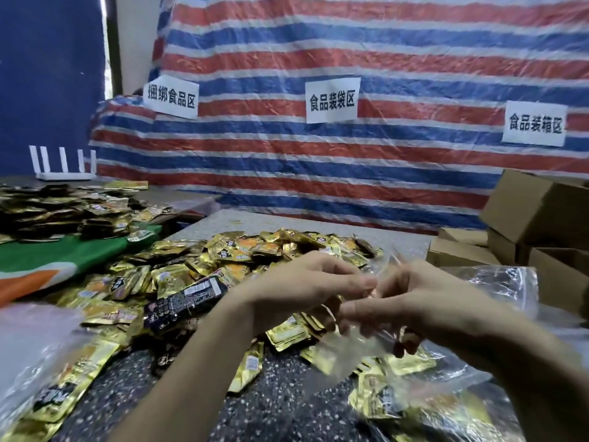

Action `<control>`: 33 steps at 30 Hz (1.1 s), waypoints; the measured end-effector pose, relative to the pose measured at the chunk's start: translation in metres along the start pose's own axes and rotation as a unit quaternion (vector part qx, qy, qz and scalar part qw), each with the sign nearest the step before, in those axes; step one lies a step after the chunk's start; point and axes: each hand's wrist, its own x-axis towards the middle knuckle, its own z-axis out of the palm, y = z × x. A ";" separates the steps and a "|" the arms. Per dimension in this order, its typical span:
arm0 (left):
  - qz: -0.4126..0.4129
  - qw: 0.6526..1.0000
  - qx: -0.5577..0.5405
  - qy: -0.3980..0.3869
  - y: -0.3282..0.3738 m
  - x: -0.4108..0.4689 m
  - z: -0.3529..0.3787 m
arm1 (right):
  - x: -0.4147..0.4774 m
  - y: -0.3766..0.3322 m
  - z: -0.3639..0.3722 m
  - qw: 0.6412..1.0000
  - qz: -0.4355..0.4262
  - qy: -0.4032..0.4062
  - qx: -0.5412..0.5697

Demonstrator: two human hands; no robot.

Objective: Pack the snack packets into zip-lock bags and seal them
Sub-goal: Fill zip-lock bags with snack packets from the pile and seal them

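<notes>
A big heap of gold snack packets (pixel 229 250) covers the speckled table (pixel 280 403) in front of me. My left hand (pixel 306 282) and my right hand (pixel 424 301) meet above the heap, both pinching the top of a clear zip-lock bag (pixel 360 349). The bag hangs below my fingers and is blurred by motion. I cannot tell whether packets are inside it. More gold packets (pixel 379 400) lie under clear plastic near my right forearm.
A stack of clear bags (pixel 500 282) lies to the right, with cardboard boxes (pixel 538 212) behind it. Filled clear bags (pixel 38 355) sit at the near left. A second packet pile (pixel 63 208) rests on a green and orange cloth. A striped tarp carries paper signs (pixel 331 100).
</notes>
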 end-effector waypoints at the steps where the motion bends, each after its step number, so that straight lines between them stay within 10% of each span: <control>1: -0.001 1.000 -0.009 0.001 -0.001 0.001 -0.001 | 0.000 0.000 0.001 1.000 0.003 0.010 -0.003; 9: -0.061 0.989 0.015 0.134 -0.005 -0.004 -0.015 | -0.001 0.006 -0.011 0.990 0.092 0.104 -0.039; 13: -0.067 0.975 0.037 0.211 -0.003 -0.009 -0.025 | -0.003 0.008 -0.016 0.967 -0.056 0.222 -0.110; 17: -0.065 0.974 -0.014 0.219 0.000 -0.012 -0.031 | -0.012 -0.003 -0.011 0.957 -0.193 0.128 -0.176; 22: -0.050 0.950 -0.067 0.300 -0.003 -0.013 -0.038 | -0.014 -0.005 -0.009 0.970 -0.137 -0.017 -0.199; 25: -0.036 0.937 -0.066 0.342 -0.005 -0.018 -0.047 | -0.014 -0.006 -0.008 0.963 -0.193 0.030 -0.188; 33: -0.056 0.977 0.092 0.184 -0.017 -0.048 -0.090 | -0.012 -0.005 -0.013 0.945 -0.247 0.098 -0.193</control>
